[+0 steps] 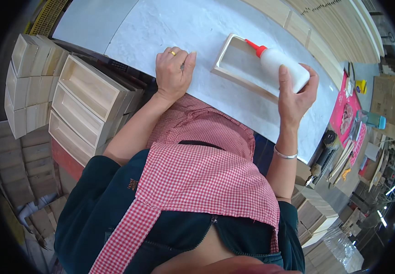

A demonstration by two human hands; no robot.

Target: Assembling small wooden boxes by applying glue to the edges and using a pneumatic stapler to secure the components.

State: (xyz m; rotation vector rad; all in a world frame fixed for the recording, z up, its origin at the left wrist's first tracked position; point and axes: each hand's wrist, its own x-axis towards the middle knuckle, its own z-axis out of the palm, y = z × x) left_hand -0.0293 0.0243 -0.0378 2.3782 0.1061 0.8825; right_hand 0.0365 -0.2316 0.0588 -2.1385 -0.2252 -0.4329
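Note:
My right hand (295,93) is wrapped round a white squeeze glue bottle (282,66) with a red nozzle. The bottle is tilted, its red tip pointing left over the far end of a small rectangular wooden frame (240,80). That frame lies on the pale marbled tabletop (161,27), partly covered by the bottle and hand. At the table's near edge, left of the frame, rests my left hand (174,72). Its fingers are curled in and a ring shows on one; whether anything is inside them is hidden.
Stacked open wooden boxes (87,91) stand left of the table, beside more stacked wooden pieces (28,86). Long wooden strips (334,27) lie along the far side. At the right are a pink-red cloth (342,102), a teal-capped container (374,120) and a black-handled tool (327,142).

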